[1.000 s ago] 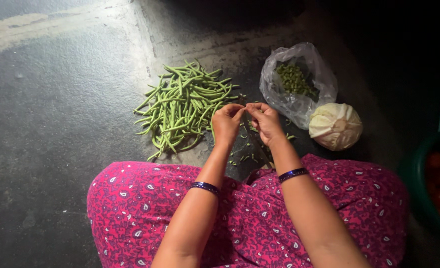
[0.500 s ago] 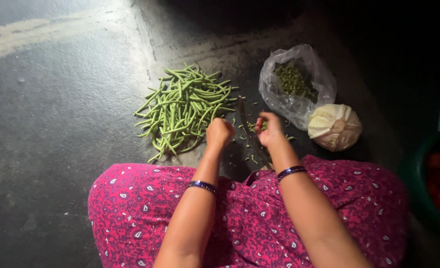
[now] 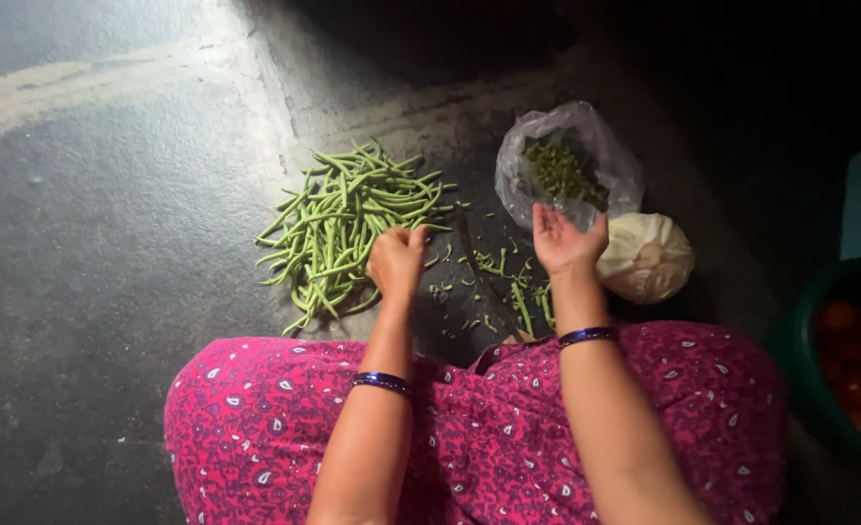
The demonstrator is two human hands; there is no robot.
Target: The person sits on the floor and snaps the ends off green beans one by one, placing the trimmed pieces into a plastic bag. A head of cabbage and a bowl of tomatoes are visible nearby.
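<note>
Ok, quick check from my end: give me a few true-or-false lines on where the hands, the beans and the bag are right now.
1. The left hand is at the edge of the pile of green beans. True.
2. The right hand grips a knife. False: its palm is open and no knife shows in it.
3. The clear plastic bag holds cut green pieces. True.
4. The pale round vegetable lies left of the bean pile. False: it lies to the right, beside the bag.
5. Small bean trimmings lie on the floor between the hands. True.
</note>
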